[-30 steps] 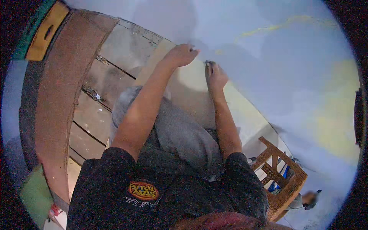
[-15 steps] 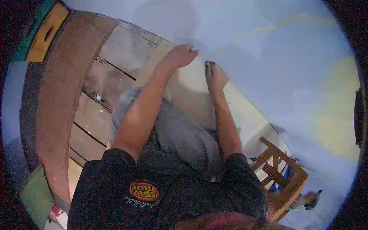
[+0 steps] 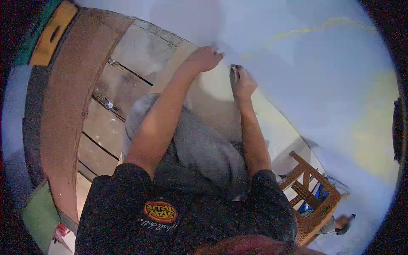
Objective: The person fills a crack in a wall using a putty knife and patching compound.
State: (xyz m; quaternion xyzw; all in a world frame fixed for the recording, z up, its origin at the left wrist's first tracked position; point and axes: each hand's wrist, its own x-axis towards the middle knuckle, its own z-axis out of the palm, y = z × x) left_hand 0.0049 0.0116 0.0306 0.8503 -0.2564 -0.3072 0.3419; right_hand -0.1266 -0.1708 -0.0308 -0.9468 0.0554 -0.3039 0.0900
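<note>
My left hand [image 3: 205,59] is at the upper middle, its fingers curled closed and thumb side toward the wall. What it holds, if anything, is hidden. Just right of it and slightly lower, my right hand [image 3: 244,83] is pinched closed, with a tiny pale and dark bit at its fingertips too small to name. A short gap separates the hands. Both hover above a pale yellowish board or ledge [image 3: 217,80], close to where it meets the light blue wall [image 3: 297,76]. My bent knee in grey trousers [image 3: 199,140] is beneath my forearms.
Brown planks or panels [image 3: 136,55] with dark gaps lie to the left, beside a long brown strip [image 3: 70,106]. An orange piece with a slot [image 3: 52,32] is at the far upper left. A brown wooden frame [image 3: 329,204] stands at lower right, near a small figure-like object [image 3: 342,223].
Both hands appear slightly farther right and up, much as the whole view has shifted. Their closed shapes and the gap between them are nearly the same.
</note>
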